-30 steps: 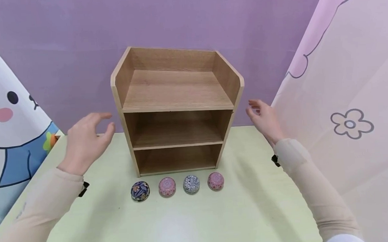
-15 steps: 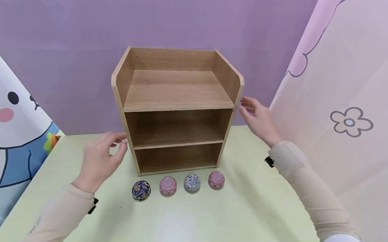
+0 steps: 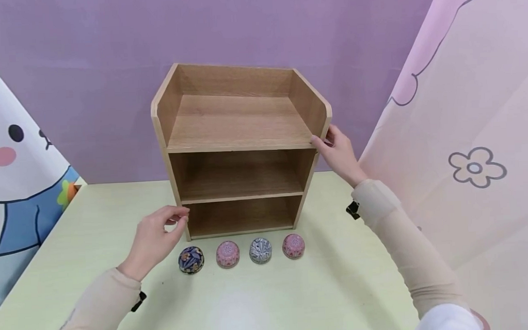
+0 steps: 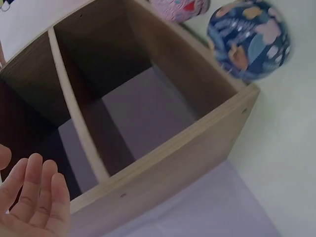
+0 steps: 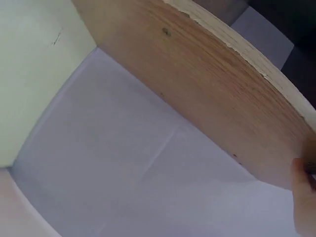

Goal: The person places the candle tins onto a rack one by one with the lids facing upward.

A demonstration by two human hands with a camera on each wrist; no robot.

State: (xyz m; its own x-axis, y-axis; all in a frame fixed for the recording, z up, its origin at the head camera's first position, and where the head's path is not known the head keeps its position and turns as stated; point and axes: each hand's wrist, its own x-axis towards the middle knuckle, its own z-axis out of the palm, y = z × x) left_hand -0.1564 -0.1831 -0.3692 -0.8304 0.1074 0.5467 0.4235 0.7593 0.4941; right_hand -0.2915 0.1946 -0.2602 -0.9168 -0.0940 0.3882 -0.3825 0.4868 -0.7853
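A wooden shelf unit (image 3: 240,122) with an upper tray and two compartments stands on the pale table. My right hand (image 3: 341,155) holds the front edge of its right side panel, thumb at the top board and fingers round the outside. My left hand (image 3: 150,242) hovers by the lower left front corner, fingers loosely bent and holding nothing. Just below those fingertips is a dark blue floral tin (image 3: 190,260). To its right, in a row before the shelf, come a pink tin (image 3: 227,254), a blue-and-white leaf-patterned tin (image 3: 260,251) and another pink tin (image 3: 293,246).
A purple cloth (image 3: 250,27) hangs behind the shelf. Printed curtains flank it, one with a rabbit (image 3: 25,193) on the left, one with a flower (image 3: 474,168) on the right. The pale green table (image 3: 251,306) extends toward me.
My left hand has come down and rightward, close to the dark blue tin. My right hand has moved left and taken hold of the shelf's right side. The tins stay in place.
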